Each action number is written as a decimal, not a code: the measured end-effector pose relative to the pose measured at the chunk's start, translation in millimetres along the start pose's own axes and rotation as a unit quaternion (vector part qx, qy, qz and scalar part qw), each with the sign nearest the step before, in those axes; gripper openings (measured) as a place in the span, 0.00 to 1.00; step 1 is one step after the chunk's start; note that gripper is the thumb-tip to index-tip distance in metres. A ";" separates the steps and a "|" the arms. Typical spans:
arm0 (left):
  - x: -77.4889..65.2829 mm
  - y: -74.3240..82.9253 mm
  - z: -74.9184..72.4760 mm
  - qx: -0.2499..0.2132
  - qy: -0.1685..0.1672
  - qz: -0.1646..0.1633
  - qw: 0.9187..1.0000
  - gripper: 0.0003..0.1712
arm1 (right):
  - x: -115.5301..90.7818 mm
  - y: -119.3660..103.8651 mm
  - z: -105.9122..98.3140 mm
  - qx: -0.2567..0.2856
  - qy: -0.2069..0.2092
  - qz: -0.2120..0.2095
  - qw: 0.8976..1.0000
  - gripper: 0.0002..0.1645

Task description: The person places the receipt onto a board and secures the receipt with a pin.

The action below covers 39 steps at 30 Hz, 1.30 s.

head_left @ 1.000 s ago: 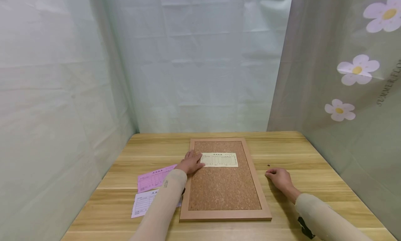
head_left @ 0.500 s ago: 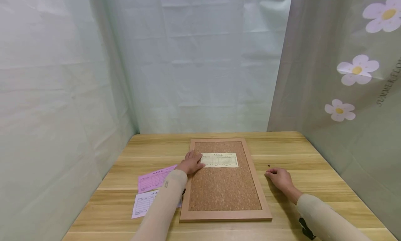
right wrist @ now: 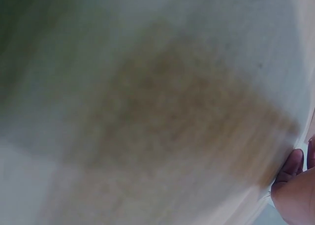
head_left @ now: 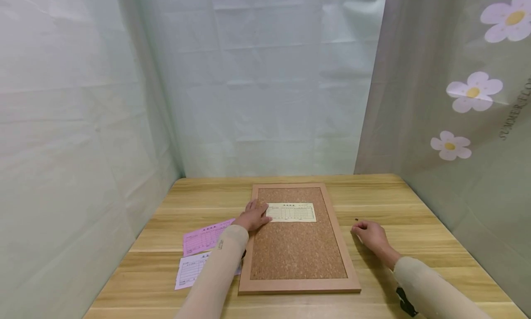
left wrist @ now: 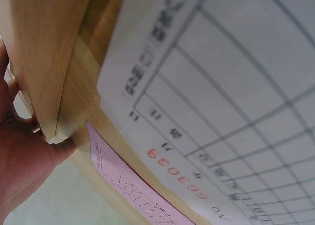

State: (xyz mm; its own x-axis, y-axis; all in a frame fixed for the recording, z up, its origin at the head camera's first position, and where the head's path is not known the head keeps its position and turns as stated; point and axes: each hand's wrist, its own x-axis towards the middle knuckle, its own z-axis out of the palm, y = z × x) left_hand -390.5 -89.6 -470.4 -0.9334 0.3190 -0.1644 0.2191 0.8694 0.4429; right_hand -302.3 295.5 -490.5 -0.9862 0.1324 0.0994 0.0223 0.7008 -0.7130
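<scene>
My left hand [head_left: 253,216] lies at the left side of the framed cork board [head_left: 296,252], its fingers and thumb reaching the left end of a pale yellow printed slip [head_left: 291,212] lying flat on the cork. Right of the board, my right hand [head_left: 370,236] rests low over the table, fingers loosely curled and nothing visible in them. Just beyond its fingertips is a tiny dark object [head_left: 356,219] on the wood. In the right wrist view, the fingers [right wrist: 294,161] show only at the right edge; the surface nearby is blurred.
Left of the board, a pink printed slip [head_left: 204,237] and a white printed slip [head_left: 190,269] lie on the wooden table [head_left: 141,268], partly behind my left sleeve. The white slip [left wrist: 197,97] fills much of the left wrist view. Pale curtains [head_left: 269,88] enclose the table.
</scene>
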 end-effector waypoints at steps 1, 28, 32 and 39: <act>0.1 0.0 0.0 0.000 0.000 0.001 1.000 0.36 | -0.1 -0.2 -0.1 0.001 0.000 0.000 1.000 0.09; -1.2 0.4 0.5 -0.011 -0.001 0.002 1.000 0.37 | 4.9 -7.7 1.8 0.072 -0.007 0.023 0.997 0.12; 0.0 0.7 0.9 -0.008 0.001 0.002 1.000 0.37 | 8.0 -8.6 4.3 0.100 -0.002 0.034 0.994 0.11; -0.7 0.2 0.4 -0.005 0.003 0.002 1.000 0.37 | 11.7 -15.8 4.9 0.142 0.001 0.042 0.989 0.09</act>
State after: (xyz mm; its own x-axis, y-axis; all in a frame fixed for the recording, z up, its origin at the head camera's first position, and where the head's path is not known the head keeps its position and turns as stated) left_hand -389.7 -89.5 -470.6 -0.9341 0.3208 -0.1564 0.2208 0.8637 0.4531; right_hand -315.1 282.5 -481.5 -0.9823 0.1844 0.0326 0.0572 0.4614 -0.8853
